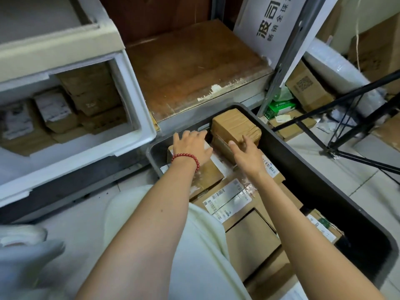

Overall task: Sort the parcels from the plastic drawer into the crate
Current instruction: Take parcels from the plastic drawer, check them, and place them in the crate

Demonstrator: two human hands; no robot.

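Both hands are down in the dark crate (285, 148) — the left hand (191, 146), red bracelet (186, 158) at the wrist, lies flat on a labelled parcel (211, 173) in the far corner, grip wide, holding nothing. The right hand (246, 154) spreads at the taped brown parcel (236, 124) just beside — grip wide too. More parcels (91, 89) sit in the white plastic drawer (138, 109), left.
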